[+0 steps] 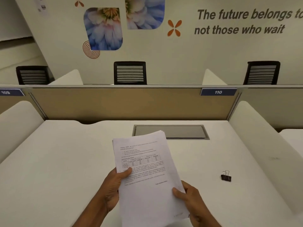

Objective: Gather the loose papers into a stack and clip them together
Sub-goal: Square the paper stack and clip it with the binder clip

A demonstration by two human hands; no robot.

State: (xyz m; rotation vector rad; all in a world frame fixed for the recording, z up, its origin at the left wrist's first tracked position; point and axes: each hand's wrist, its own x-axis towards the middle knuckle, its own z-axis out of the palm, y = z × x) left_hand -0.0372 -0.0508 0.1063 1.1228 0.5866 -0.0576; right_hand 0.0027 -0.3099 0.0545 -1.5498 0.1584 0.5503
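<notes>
While the stack of papers is held tilted above the white counter, the left hand grips its left edge and the right hand its right edge. Both thumbs press on top, and the other fingers are hidden beneath. The print is too blurred to read, and the frame cuts off the stack's bottom edge. A black binder clip sits on the counter, well apart to the right.

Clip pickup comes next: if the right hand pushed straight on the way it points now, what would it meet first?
The paper stack it grips; the right hand points up-left, likely toward the left hand. The binder clip lies off to its right.
</notes>
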